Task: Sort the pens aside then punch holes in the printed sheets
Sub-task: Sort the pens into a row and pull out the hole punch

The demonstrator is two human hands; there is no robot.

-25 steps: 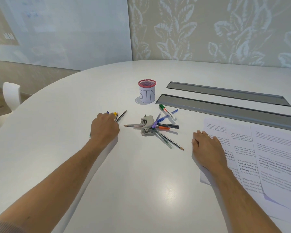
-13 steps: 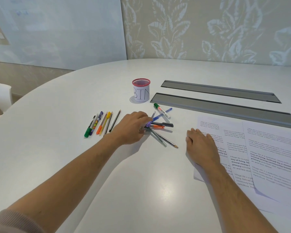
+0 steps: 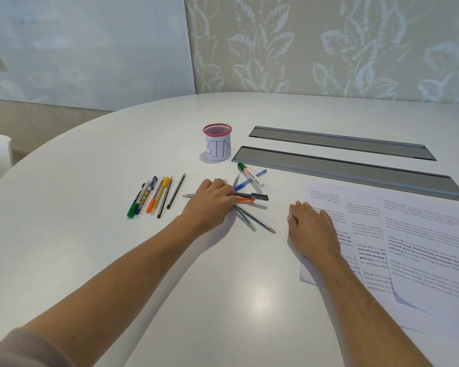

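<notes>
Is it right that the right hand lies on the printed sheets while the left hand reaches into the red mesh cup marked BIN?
Not quite. In the head view the left hand rests over the loose pile of pens, not in the red mesh cup. The right hand does lie on the printed sheets.

The counter (image 3: 223,300) is smooth, glossy white, the sheets (image 3: 421,234) matt paper, the cup (image 3: 217,143) red wire mesh, the channels (image 3: 355,173) dull grey metal.

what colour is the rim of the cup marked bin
Red or pinkish-red mesh rim on the cup, seen in the head view.
</notes>
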